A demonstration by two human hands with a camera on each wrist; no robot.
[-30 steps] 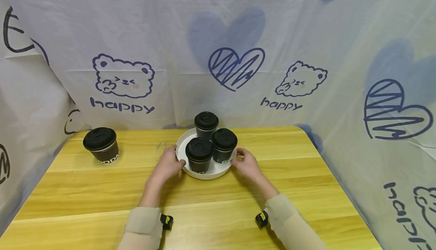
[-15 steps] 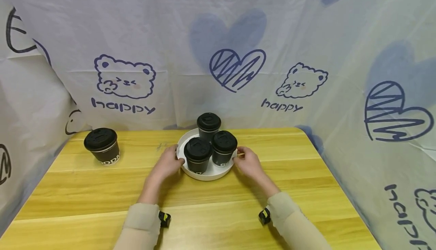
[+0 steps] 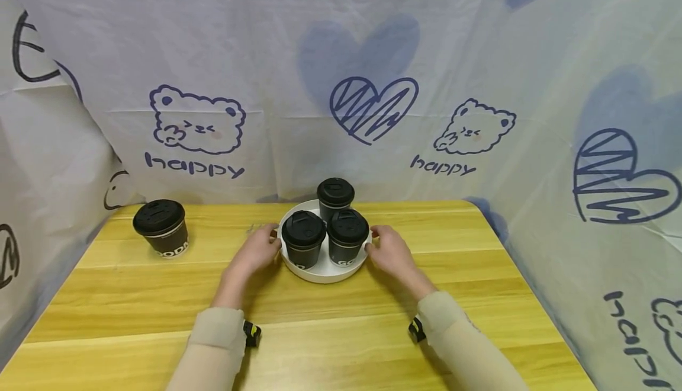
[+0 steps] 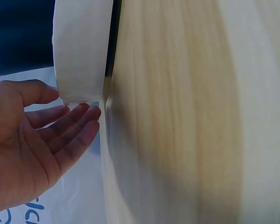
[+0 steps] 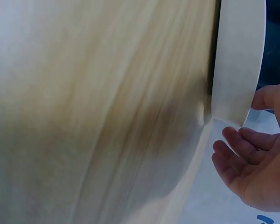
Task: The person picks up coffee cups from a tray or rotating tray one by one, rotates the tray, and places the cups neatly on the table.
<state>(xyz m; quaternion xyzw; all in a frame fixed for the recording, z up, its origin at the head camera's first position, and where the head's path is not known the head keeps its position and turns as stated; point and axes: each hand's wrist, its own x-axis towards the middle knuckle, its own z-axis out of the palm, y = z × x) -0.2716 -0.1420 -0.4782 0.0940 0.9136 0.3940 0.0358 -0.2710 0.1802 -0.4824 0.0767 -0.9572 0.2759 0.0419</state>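
A round white tray [image 3: 325,272] with a low wall sits on the wooden table. It carries three black lidded paper cups: a back cup [image 3: 335,196], a left cup [image 3: 303,238] and a right cup [image 3: 347,236]. My left hand [image 3: 258,250] holds the tray's left side; in the left wrist view the thumb is at the rim and the curled fingertips [image 4: 91,114] are against the outer wall. Opposite it, my right hand [image 3: 391,252] grips the right side. There the thumb [image 5: 266,98] goes over the rim, with the fingers curled by the outer wall.
Another black lidded cup [image 3: 161,228] stands at the table's left, apart from the tray. Behind the table [image 3: 330,332] hangs a white printed cloth [image 3: 277,83], and it also closes in both sides.
The tray has turned clockwise in place: the back cup has shifted right, the right cup toward me, the left cup leftward. My left thumb has drawn back to the rim.
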